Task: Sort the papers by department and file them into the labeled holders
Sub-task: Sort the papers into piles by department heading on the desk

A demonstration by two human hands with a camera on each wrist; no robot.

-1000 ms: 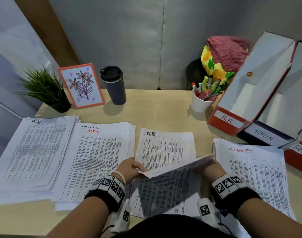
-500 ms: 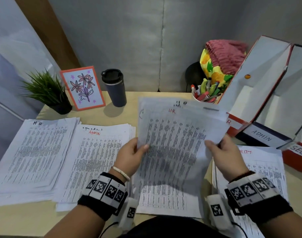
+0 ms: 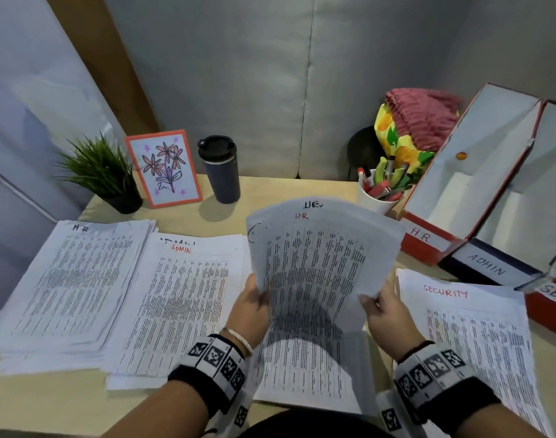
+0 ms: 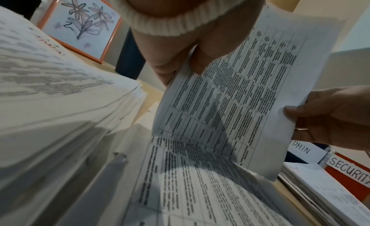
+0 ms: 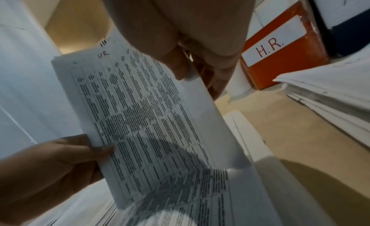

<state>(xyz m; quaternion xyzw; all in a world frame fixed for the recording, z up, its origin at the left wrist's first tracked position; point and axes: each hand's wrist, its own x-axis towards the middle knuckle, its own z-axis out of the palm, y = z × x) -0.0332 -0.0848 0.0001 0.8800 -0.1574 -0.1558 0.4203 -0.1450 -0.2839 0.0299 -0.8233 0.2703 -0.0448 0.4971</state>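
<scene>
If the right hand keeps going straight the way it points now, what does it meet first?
Probably the white pen cup: the right hand, pinching the HR sheets, points forward across the table toward it, with the H.R. holder just right. Depth is unclear.

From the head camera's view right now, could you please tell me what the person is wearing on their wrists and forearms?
Both forearms are bare, with no sleeves. Each wrist carries a black band faced with white panels printed with black square fiducial markers, and a small white camera block hangs under each wrist. The left wrist also has a thin white beaded bracelet; the right wrist has a thin dark cord.
</scene>
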